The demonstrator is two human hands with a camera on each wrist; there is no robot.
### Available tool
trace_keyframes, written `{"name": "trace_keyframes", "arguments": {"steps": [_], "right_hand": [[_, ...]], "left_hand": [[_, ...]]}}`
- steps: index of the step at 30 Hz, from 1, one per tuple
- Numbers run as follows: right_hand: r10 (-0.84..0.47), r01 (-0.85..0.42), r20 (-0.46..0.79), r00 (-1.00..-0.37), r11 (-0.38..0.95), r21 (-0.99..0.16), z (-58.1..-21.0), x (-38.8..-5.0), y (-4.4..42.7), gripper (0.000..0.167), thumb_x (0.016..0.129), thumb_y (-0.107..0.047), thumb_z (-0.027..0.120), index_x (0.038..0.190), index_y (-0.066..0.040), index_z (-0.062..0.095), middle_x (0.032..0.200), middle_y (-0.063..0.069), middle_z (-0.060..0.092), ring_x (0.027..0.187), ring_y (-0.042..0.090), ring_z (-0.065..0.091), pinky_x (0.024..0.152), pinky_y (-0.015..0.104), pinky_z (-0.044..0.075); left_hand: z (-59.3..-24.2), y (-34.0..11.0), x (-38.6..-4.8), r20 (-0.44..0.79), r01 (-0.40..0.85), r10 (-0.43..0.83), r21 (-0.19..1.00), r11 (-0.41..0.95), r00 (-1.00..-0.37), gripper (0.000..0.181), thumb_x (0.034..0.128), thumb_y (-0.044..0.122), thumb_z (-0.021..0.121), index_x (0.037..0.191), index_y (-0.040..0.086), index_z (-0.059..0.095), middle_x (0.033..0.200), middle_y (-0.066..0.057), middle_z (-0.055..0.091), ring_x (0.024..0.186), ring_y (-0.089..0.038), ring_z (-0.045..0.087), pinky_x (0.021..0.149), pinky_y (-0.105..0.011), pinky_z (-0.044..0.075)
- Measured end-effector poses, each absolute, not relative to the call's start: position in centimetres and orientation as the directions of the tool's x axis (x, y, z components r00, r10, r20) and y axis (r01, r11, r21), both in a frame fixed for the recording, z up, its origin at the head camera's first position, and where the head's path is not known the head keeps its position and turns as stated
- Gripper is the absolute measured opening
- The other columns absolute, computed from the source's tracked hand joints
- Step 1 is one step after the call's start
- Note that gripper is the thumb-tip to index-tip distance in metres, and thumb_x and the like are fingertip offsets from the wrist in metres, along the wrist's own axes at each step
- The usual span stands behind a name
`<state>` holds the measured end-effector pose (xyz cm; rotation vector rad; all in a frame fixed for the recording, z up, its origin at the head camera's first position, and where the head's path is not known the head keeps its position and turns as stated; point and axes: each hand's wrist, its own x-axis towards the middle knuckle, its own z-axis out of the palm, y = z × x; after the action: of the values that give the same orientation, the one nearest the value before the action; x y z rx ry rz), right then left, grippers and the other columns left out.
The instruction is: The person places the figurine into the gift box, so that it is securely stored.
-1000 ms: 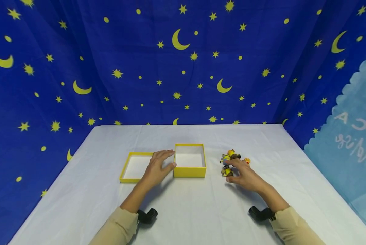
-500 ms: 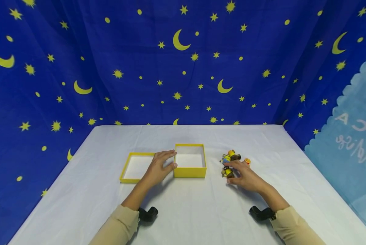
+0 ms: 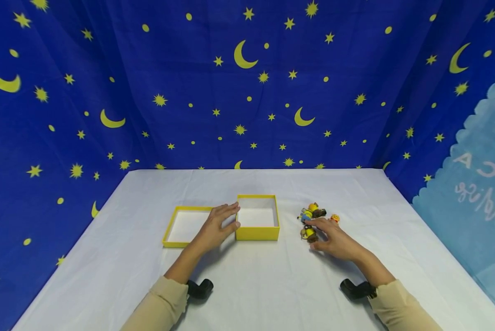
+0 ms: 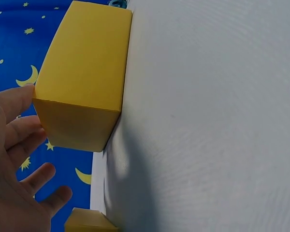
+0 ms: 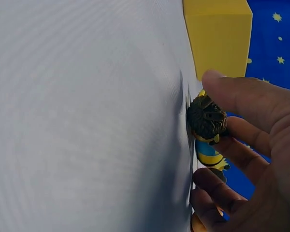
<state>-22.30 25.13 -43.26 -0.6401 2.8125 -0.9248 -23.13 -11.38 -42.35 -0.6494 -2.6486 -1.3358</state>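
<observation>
A yellow box [image 3: 257, 233] with a white inside stands open-topped at mid-table. My left hand [image 3: 214, 230], fingers loosely straight, touches its left side; the left wrist view shows the fingertips [image 4: 29, 92] on the box edge. At the right, my right hand [image 3: 336, 239] bends its thumb and fingers round a small Minion figurine [image 3: 310, 233] lying on the cloth. In the right wrist view its dark brown, ridged part [image 5: 205, 120] sits between thumb and fingers, partly covered by the thumb. Just beyond it lie a blue-and-yellow figurine [image 3: 306, 216] and a yellow-and-brown figurine [image 3: 316, 210].
The shallow yellow lid [image 3: 170, 225], white inside, lies left of the box, partly behind my left hand. A small orange-red figurine [image 3: 335, 218] lies beyond my right hand. White cloth [image 3: 272, 285] covers the table; a blue starry curtain [image 3: 197, 69] hangs behind it.
My right hand has shifted slightly right and toward me, and the near Minion figurine has moved a little the same way. My left hand and the box have stayed in place.
</observation>
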Motion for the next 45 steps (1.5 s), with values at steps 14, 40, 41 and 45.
{"name": "trace_keyframes", "arguments": {"steps": [14,40,41,45], "right_hand": [[-0.415,-0.367,0.046,-0.909,0.739,-0.565,-43.5,-22.6,25.6,0.065,0.083,-0.026,0.072,0.140,-0.012,0.045,0.142,0.019,0.045,0.130,0.043,0.036,0.104,0.064,0.031],[-0.324,-0.346,0.145,-0.935,0.742,-0.575,-44.4,-22.8,24.8,0.052,0.079,-0.020,0.076,0.126,-0.010,0.058,0.130,0.017,0.056,0.124,0.040,0.046,0.102,0.059,0.035],[-0.322,-0.347,0.148,-0.935,0.739,-0.578,-44.4,-22.8,24.8,0.052,0.078,-0.020,0.076,0.125,-0.010,0.058,0.129,0.016,0.056,0.123,0.039,0.047,0.102,0.058,0.036],[-0.314,-0.338,0.148,-0.938,0.730,-0.594,-44.3,-22.8,24.7,0.052,0.077,-0.018,0.077,0.125,-0.009,0.059,0.124,0.013,0.059,0.118,0.034,0.053,0.098,0.053,0.043]], "left_hand": [[-42.4,-11.5,-22.8,0.261,0.389,0.303,0.759,0.522,-0.917,0.047,0.0913,0.023,0.062,0.134,0.006,0.053,0.147,-0.003,0.045,0.140,-0.030,0.028,0.113,-0.056,0.025],[-42.6,-11.4,-22.8,0.262,0.398,0.319,0.764,0.508,-0.911,0.049,0.0919,0.024,0.061,0.136,0.006,0.050,0.148,-0.004,0.043,0.139,-0.033,0.030,0.115,-0.060,0.018],[-42.6,-11.4,-22.8,0.262,0.398,0.319,0.763,0.509,-0.911,0.049,0.0919,0.025,0.061,0.136,0.006,0.050,0.148,-0.004,0.043,0.138,-0.033,0.030,0.114,-0.059,0.020],[-42.5,-11.4,-22.8,0.257,0.393,0.316,0.763,0.514,-0.913,0.049,0.0918,0.026,0.062,0.136,0.007,0.050,0.148,-0.003,0.043,0.138,-0.030,0.031,0.112,-0.056,0.027]]}}
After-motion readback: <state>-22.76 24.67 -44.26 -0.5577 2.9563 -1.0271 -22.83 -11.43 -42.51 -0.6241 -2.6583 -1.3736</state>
